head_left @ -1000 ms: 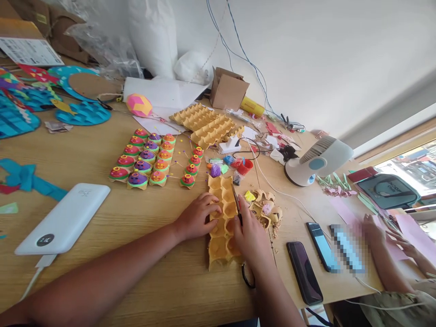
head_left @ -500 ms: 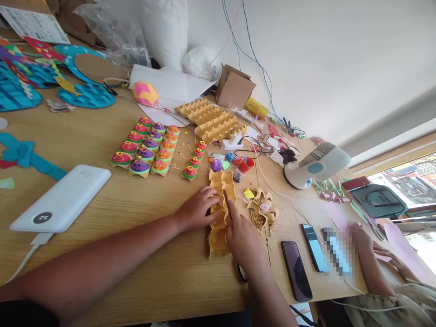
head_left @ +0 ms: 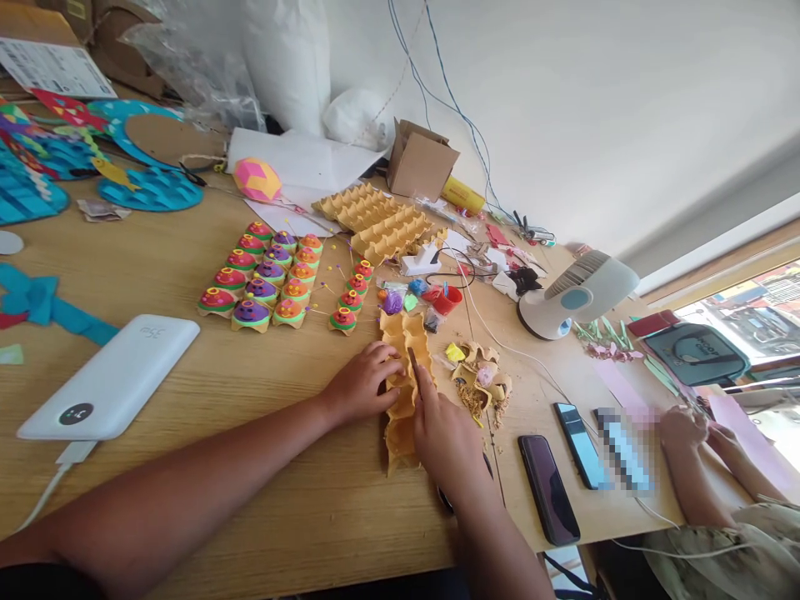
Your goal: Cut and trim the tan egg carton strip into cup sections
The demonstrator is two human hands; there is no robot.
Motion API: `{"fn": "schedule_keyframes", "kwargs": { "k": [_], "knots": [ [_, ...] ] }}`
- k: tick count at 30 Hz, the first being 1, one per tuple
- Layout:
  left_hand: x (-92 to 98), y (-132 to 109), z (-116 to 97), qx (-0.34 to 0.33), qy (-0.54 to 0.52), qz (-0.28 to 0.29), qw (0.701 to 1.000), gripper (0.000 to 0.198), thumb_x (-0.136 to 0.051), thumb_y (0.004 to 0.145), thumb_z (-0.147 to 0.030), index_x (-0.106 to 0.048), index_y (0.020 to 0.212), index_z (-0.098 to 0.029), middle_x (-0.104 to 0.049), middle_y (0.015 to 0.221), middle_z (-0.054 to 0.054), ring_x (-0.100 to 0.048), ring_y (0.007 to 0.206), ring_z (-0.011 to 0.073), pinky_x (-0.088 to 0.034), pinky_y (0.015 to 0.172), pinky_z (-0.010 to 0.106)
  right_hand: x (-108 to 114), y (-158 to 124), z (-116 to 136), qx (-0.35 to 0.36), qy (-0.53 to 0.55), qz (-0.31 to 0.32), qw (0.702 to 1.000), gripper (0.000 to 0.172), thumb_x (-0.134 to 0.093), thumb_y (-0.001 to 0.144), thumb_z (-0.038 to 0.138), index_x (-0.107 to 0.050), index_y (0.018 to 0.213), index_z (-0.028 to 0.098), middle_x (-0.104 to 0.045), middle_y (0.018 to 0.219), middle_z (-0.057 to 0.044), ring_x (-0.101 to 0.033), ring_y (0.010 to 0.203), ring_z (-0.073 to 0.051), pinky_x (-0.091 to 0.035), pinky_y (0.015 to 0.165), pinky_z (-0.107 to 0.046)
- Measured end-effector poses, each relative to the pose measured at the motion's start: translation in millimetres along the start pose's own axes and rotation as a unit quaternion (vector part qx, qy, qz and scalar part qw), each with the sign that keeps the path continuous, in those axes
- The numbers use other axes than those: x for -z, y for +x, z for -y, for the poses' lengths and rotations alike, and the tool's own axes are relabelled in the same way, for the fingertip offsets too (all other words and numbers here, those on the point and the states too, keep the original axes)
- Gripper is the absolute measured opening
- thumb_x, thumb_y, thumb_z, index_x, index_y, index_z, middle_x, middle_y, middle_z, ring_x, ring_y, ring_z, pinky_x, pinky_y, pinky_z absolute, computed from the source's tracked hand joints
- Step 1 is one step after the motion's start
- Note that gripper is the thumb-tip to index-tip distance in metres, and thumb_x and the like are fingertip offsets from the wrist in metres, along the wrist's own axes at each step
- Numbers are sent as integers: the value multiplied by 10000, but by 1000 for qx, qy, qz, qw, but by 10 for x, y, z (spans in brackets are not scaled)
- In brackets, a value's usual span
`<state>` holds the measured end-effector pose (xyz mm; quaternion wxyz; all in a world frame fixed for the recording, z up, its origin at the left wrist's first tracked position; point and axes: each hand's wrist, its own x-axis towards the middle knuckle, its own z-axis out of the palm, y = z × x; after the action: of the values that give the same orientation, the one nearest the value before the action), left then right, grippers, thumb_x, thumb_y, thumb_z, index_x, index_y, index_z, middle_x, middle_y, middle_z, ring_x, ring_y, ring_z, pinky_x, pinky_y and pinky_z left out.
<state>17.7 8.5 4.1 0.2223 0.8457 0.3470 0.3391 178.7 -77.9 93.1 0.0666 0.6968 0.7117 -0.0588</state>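
Observation:
A yellow egg carton piece (head_left: 401,429) lies lengthwise on the table with its cups facing up. My left hand (head_left: 363,379) grips its left edge, fingers bent over the rim and partly into the cups. In my right hand (head_left: 451,446) is a knife (head_left: 413,365) with a thin dark blade; its handle is hidden in the fist. The index finger stretches along the back of the blade, whose tip rests over the ridge between the two rows of cups. Carton scraps and crumbs (head_left: 478,383) lie just right of the carton.
Painted egg-cup figures (head_left: 268,279) stand in rows at left, near a power bank (head_left: 112,375). Uncut yellow cartons (head_left: 375,218) lie behind. To the right are a fan (head_left: 578,296), phones (head_left: 548,490) and another person's hands (head_left: 687,429). A red cup (head_left: 447,300) stands beyond the carton.
The view has shifted slightly. My hands and the knife stay at nearly the same spot on the carton. The other person's hands have come together.

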Motion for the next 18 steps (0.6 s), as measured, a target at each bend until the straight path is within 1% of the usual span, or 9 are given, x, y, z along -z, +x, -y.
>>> {"fn": "schedule_keyframes", "kwargs": {
  "k": [6,11,18],
  "knots": [
    [-7,-2,-4,3,0,4,1000,206,-677,811,-228,-656,1016,-226,-583,1219,96,-495,1223,290,-452,1071,480,-2,6,17,-11,-7,7,1000,589,-362,1014,257,-289,1597,206,-765,978,-133,-744,753,-241,-501,620,-285],
    [1,-4,-11,7,0,7,1000,204,-678,810,-225,-659,1014,-220,-583,1206,96,-500,1209,284,-452,1070,472,5,-12,5,-2,-1,-1,1000,580,-351,1021,245,-285,1597,214,-760,980,-127,-739,778,-238,-497,644,-287],
    [-10,-8,0,8,1,3,1000,191,-678,823,-243,-657,1012,-217,-565,1215,100,-491,1222,288,-445,1080,476,-19,-10,15,0,-17,2,1000,589,-349,1022,270,-276,1601,194,-763,946,-133,-742,754,-251,-485,607,-294]
  ]
}}
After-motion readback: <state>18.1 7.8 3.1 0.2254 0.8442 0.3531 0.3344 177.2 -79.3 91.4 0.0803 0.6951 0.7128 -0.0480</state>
